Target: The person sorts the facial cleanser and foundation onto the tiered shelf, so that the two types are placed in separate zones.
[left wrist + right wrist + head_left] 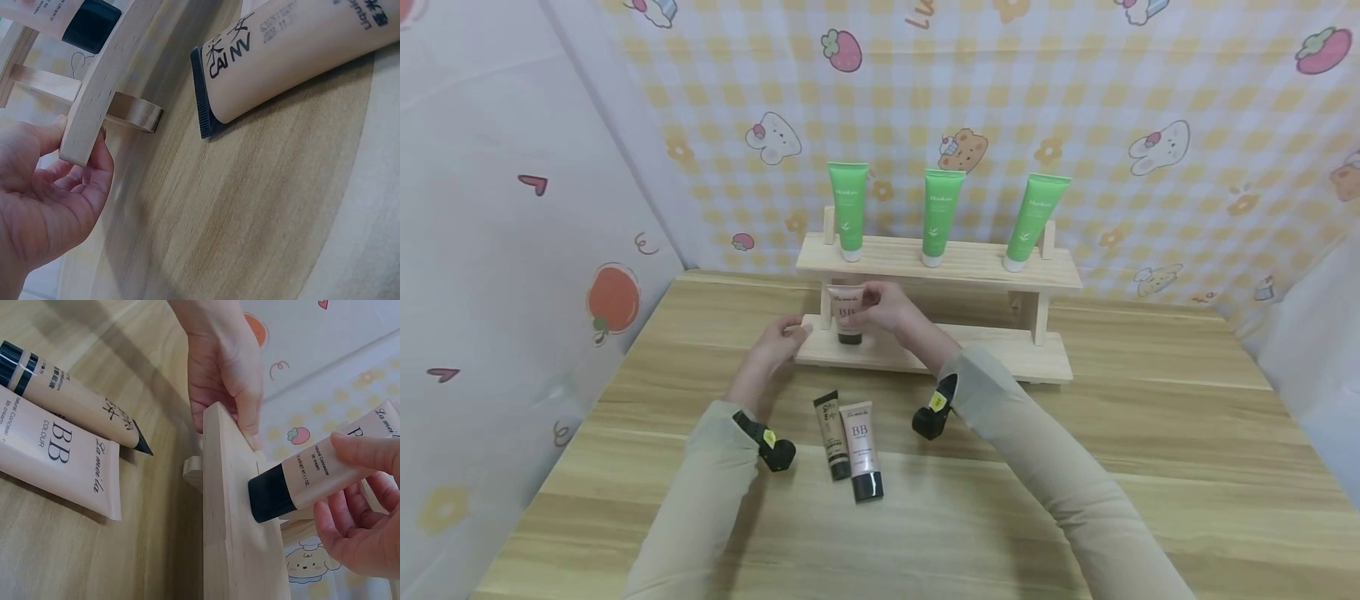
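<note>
My right hand [889,310] pinches a pink BB cream tube [312,469] by its sides, its black cap down against the lower board of a small two-tier wooden shelf [910,350]. With thumb above and fingers below, my left hand [56,187] grips the left end of that lower board [94,106]. On the table in front of the shelf lie a second pink BB cream tube [861,442] and, beside it, a slimmer beige foundation tube [831,433] with a black cap and black crimped end.
Three green tubes, the left one [850,208], middle one [942,217] and right one [1034,218], stand on white caps along the upper board [895,257]. Behind the shelf hangs a checked cloth [880,108] with cartoon prints. The wooden table [1150,417] extends to both sides.
</note>
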Demonstrator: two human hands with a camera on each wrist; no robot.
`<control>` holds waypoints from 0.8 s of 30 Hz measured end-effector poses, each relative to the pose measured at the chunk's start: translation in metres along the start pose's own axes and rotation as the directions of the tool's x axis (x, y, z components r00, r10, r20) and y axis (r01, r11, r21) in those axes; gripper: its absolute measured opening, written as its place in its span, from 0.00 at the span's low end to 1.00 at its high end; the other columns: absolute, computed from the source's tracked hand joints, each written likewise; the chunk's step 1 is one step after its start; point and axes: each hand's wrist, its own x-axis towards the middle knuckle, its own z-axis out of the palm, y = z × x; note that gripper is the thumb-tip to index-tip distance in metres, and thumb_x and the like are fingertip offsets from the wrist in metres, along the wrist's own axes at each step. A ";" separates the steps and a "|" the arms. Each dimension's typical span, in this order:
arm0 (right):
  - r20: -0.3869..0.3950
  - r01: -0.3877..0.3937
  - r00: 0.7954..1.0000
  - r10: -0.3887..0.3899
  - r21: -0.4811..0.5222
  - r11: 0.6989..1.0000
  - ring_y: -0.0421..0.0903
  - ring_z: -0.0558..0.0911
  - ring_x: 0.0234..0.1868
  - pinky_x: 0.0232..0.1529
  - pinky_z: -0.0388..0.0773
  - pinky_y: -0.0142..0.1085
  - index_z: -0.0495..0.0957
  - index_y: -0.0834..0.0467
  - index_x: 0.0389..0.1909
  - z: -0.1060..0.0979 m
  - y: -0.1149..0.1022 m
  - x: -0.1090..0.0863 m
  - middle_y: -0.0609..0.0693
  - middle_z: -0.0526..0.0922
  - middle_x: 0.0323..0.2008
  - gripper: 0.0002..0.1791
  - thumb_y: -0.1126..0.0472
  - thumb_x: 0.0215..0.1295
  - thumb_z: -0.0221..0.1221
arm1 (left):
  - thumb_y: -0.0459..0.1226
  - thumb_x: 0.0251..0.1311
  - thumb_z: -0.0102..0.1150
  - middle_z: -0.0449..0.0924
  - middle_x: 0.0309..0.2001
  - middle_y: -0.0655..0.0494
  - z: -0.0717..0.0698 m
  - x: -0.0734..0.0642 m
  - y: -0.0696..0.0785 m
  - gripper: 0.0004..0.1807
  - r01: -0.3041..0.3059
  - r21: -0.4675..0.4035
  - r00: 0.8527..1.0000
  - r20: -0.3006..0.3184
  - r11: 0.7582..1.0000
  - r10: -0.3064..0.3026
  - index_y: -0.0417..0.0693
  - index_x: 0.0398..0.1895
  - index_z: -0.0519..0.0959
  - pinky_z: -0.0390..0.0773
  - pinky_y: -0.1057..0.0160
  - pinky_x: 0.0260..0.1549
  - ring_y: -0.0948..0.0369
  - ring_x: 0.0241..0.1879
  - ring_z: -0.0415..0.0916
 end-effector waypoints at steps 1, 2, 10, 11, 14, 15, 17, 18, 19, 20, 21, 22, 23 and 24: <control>0.000 0.001 1.000 -0.001 0.000 1.000 0.45 0.74 0.44 0.49 0.71 0.34 0.72 0.60 0.29 0.000 0.000 0.000 0.54 0.78 0.41 0.13 0.68 0.46 0.68 | 0.46 0.68 0.40 0.53 0.68 0.37 0.000 0.000 0.000 0.32 0.001 -0.001 1.000 -0.001 1.000 -0.001 0.44 0.70 0.48 0.65 0.50 0.62 0.44 0.63 0.61; -0.001 0.001 1.000 -0.001 0.003 1.000 0.45 0.74 0.44 0.48 0.71 0.34 0.71 0.60 0.29 0.001 0.000 0.000 0.54 0.79 0.42 0.13 0.68 0.46 0.68 | 0.46 0.68 0.40 0.53 0.68 0.37 0.000 0.000 0.000 0.32 0.001 0.001 1.000 0.000 1.000 -0.001 0.44 0.70 0.48 0.64 0.50 0.62 0.44 0.63 0.61; 0.015 -0.001 1.000 0.001 0.033 0.999 0.51 0.76 0.52 0.59 0.70 0.39 0.74 0.65 0.45 0.001 0.003 -0.003 0.59 0.78 0.50 0.22 0.69 0.47 0.67 | 0.47 0.68 0.40 0.51 0.69 0.38 -0.001 0.000 0.000 0.32 0.010 0.024 1.000 0.008 1.000 -0.010 0.46 0.71 0.48 0.63 0.50 0.63 0.44 0.65 0.58; 0.016 -0.002 1.000 0.002 0.041 0.999 0.51 0.76 0.53 0.60 0.69 0.39 0.73 0.65 0.46 0.001 0.003 -0.004 0.59 0.78 0.50 0.23 0.69 0.47 0.67 | 0.47 0.68 0.40 0.51 0.69 0.38 -0.001 0.000 0.000 0.32 0.010 0.024 1.000 0.010 1.000 -0.010 0.46 0.71 0.47 0.63 0.50 0.63 0.44 0.65 0.58; 0.016 -0.005 1.000 0.004 0.056 0.998 0.51 0.76 0.53 0.59 0.70 0.39 0.73 0.65 0.48 0.000 0.003 -0.004 0.59 0.78 0.50 0.24 0.70 0.47 0.67 | 0.47 0.68 0.40 0.52 0.69 0.38 -0.001 0.000 0.000 0.32 0.008 0.014 1.000 0.011 1.000 -0.008 0.46 0.71 0.47 0.63 0.50 0.63 0.44 0.65 0.59; 0.014 -0.010 1.000 0.009 0.059 0.998 0.51 0.76 0.53 0.59 0.70 0.39 0.73 0.64 0.48 0.000 0.003 -0.004 0.59 0.78 0.50 0.25 0.70 0.46 0.67 | 0.47 0.68 0.40 0.52 0.69 0.38 -0.001 0.000 0.000 0.32 0.009 0.011 1.000 0.012 1.000 -0.009 0.46 0.71 0.47 0.63 0.50 0.63 0.44 0.65 0.59; 0.015 -0.018 1.000 0.017 0.063 0.998 0.51 0.76 0.53 0.59 0.70 0.39 0.72 0.64 0.50 0.000 0.004 -0.004 0.59 0.78 0.50 0.27 0.69 0.46 0.67 | 0.47 0.68 0.40 0.52 0.69 0.38 -0.001 0.001 -0.001 0.32 0.009 0.002 1.000 0.010 1.000 -0.009 0.46 0.71 0.47 0.64 0.50 0.63 0.45 0.64 0.60; 0.016 -0.024 1.000 0.023 0.066 0.998 0.51 0.75 0.53 0.59 0.70 0.39 0.72 0.63 0.51 0.000 0.004 -0.004 0.58 0.77 0.50 0.28 0.69 0.46 0.67 | 0.47 0.68 0.40 0.53 0.69 0.38 -0.001 0.001 -0.001 0.32 0.009 -0.001 1.000 0.008 1.000 -0.009 0.46 0.71 0.48 0.64 0.50 0.63 0.45 0.64 0.61; 0.017 -0.031 0.999 0.030 0.070 0.997 0.51 0.75 0.53 0.59 0.70 0.39 0.71 0.63 0.52 0.000 0.004 -0.004 0.58 0.77 0.51 0.28 0.69 0.46 0.67 | 0.47 0.68 0.40 0.53 0.69 0.38 -0.001 0.002 -0.001 0.32 0.009 0.000 1.000 0.007 1.000 -0.009 0.45 0.71 0.47 0.64 0.50 0.63 0.45 0.64 0.61; 0.019 -0.038 0.999 0.037 0.073 0.997 0.51 0.75 0.54 0.59 0.70 0.39 0.71 0.63 0.53 0.000 0.004 -0.004 0.58 0.77 0.51 0.29 0.69 0.46 0.67 | 0.47 0.68 0.40 0.53 0.69 0.38 -0.001 0.002 -0.001 0.32 0.009 -0.002 1.000 0.005 1.000 -0.009 0.45 0.70 0.48 0.65 0.51 0.62 0.45 0.64 0.61; 0.019 -0.044 0.999 0.043 0.076 0.996 0.51 0.75 0.54 0.59 0.70 0.39 0.71 0.62 0.53 0.000 0.005 -0.004 0.58 0.77 0.51 0.29 0.69 0.46 0.67 | 0.47 0.68 0.40 0.52 0.69 0.38 -0.001 0.002 -0.001 0.32 0.008 -0.001 1.000 0.006 1.000 -0.008 0.45 0.71 0.48 0.65 0.51 0.62 0.45 0.64 0.61; 0.021 -0.049 0.999 0.047 0.075 0.996 0.51 0.75 0.54 0.59 0.70 0.39 0.70 0.62 0.54 -0.001 0.005 -0.005 0.58 0.77 0.52 0.30 0.69 0.47 0.67 | 0.46 0.68 0.40 0.52 0.69 0.37 -0.001 0.002 -0.002 0.32 0.007 -0.001 1.000 0.005 1.000 -0.007 0.45 0.71 0.48 0.65 0.51 0.62 0.45 0.64 0.61; 0.022 -0.055 0.998 0.053 0.074 0.996 0.51 0.74 0.55 0.59 0.70 0.39 0.70 0.62 0.54 -0.001 0.006 -0.005 0.58 0.76 0.52 0.30 0.68 0.47 0.67 | 0.46 0.68 0.40 0.52 0.69 0.37 -0.001 0.002 -0.002 0.32 0.005 0.001 1.000 0.006 1.000 -0.005 0.45 0.71 0.47 0.64 0.50 0.62 0.44 0.64 0.60; 0.022 -0.060 0.998 0.059 0.073 0.996 0.51 0.74 0.55 0.59 0.70 0.39 0.70 0.62 0.55 -0.002 0.006 -0.005 0.57 0.76 0.52 0.30 0.68 0.47 0.67 | 0.46 0.68 0.40 0.52 0.69 0.37 -0.001 0.002 -0.002 0.32 0.005 0.002 1.000 0.006 1.000 -0.005 0.45 0.71 0.47 0.64 0.50 0.62 0.44 0.64 0.60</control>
